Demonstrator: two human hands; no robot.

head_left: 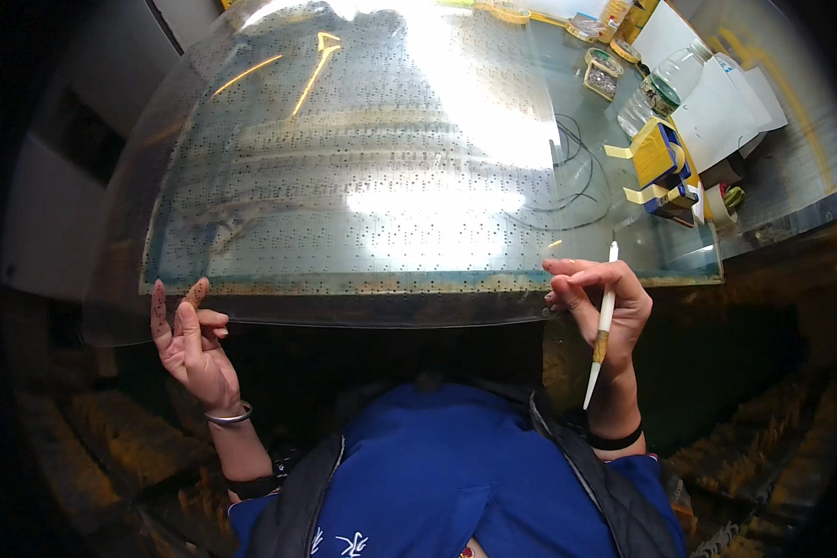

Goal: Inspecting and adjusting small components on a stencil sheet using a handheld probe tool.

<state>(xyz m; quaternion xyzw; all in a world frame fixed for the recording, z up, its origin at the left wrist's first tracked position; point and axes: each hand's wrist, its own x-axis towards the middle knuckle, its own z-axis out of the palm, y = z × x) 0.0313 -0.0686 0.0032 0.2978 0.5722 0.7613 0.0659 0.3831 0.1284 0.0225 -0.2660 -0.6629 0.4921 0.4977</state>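
A large clear sheet (344,223) printed with rows of small dark dots lies over a glass tabletop (642,265), its near edge curving past the table's front. My left hand (195,349) holds this sheet at its near left edge, thumb on one side and dotted fingers showing through the film. At the near right corner of the sheet, my right hand (614,298) has thumb and index finger close together at the film. Tucked between that hand's fingers is a slim white pen-like tool (605,321) with a brownish band and a pointed lower end.
Along the right side stand a yellow-and-blue tape dispenser (660,158), a clear plastic bottle (665,88), a small tub (602,74) and white papers (730,107). A thin dark cable (586,177) loops near the sheet's right edge. Bright glare covers the far middle.
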